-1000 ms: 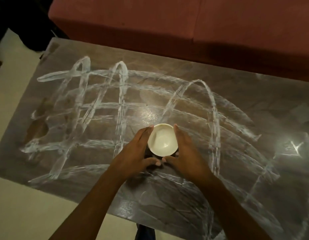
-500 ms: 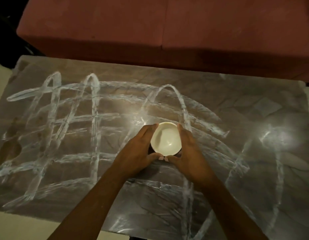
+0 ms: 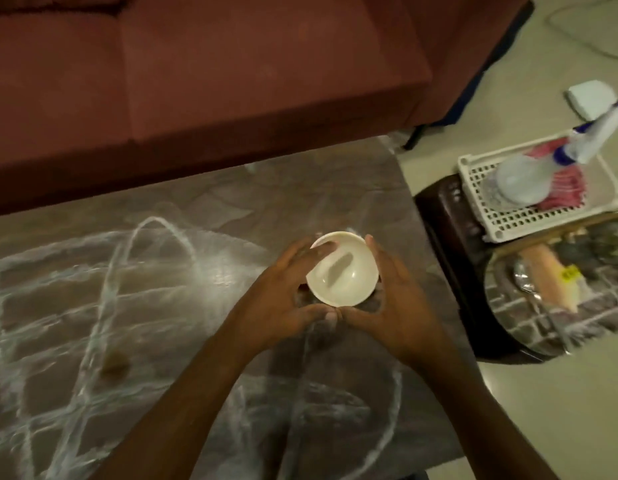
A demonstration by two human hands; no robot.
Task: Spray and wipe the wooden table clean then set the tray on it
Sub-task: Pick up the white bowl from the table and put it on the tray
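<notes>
A small cream bowl (image 3: 345, 273) is cupped between my left hand (image 3: 283, 306) and my right hand (image 3: 397, 306), slightly tilted above the right part of the wooden table (image 3: 162, 306). The tabletop is covered with white chalky streaks and has a brown smudge (image 3: 115, 362) at the left. To the right, on a dark stool (image 3: 446, 244), sits a round shiny tray (image 3: 560, 289) with items on it. Behind it a white perforated basket (image 3: 529, 216) holds a spray bottle (image 3: 542, 168) and a red cloth (image 3: 563, 188).
A dark red sofa (image 3: 231, 81) runs along the table's far edge. A white object (image 3: 591, 100) lies on the pale floor at the far right. Floor shows between the table's right edge and the stool.
Both hands have carried the bowl rightward across the table towards its right end, and it now tilts. My view has swung right, bringing the stool, tray and basket into sight.
</notes>
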